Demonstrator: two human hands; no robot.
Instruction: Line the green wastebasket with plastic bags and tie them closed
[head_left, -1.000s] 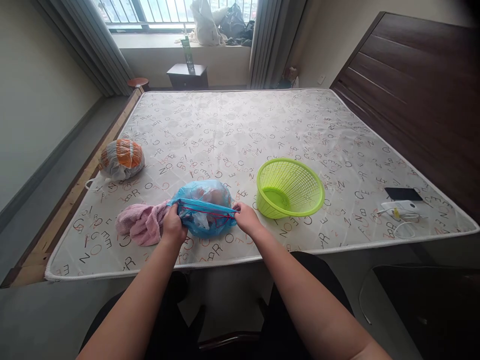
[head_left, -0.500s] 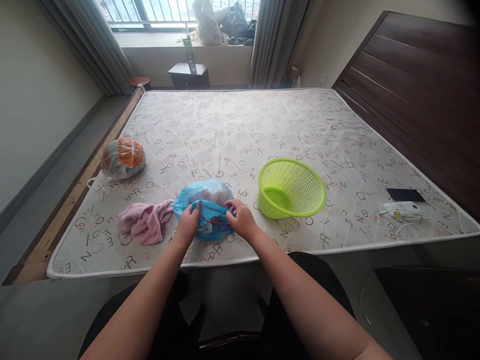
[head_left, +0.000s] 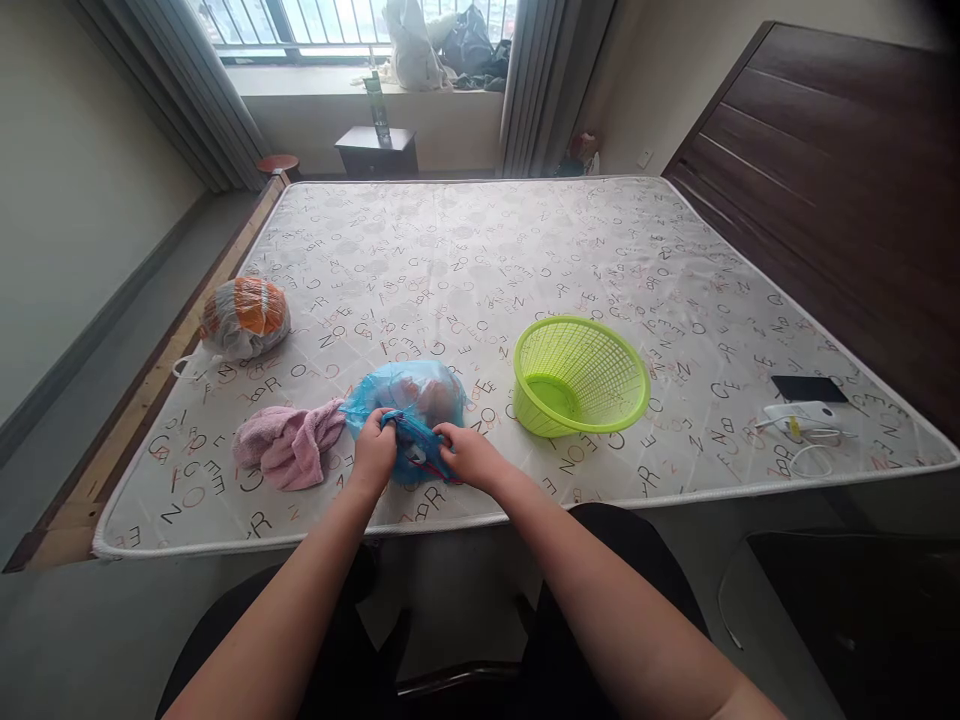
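A blue plastic bag (head_left: 409, 382) lies on the mattress right in front of me. Rounded reddish-brown contents show through its thin film, too blurred to name. My left hand (head_left: 376, 450) pinches the gathered mouth of the bag on its left side. With thumb and fingers closed, my right hand (head_left: 466, 452) grips the same edge on the right. A thin red drawstring hangs between the hands. Touching or almost touching the bag's left side is a crumpled pink towel (head_left: 289, 447). To the right stands a green plastic basket (head_left: 544, 418), its open top tilted toward me.
An orange-and-grey bundle in clear plastic (head_left: 246, 315) sits near the left edge of the mattress (head_left: 480, 250). At the right lie a black flat object (head_left: 810, 389) and a white power strip (head_left: 799, 415) with its cable. A dark headboard (head_left: 817, 150) rises on the right.
My right hand has moved a little left and down, closer to my left hand. The bag's mouth is now bunched tighter between them, and more of the contents shows.
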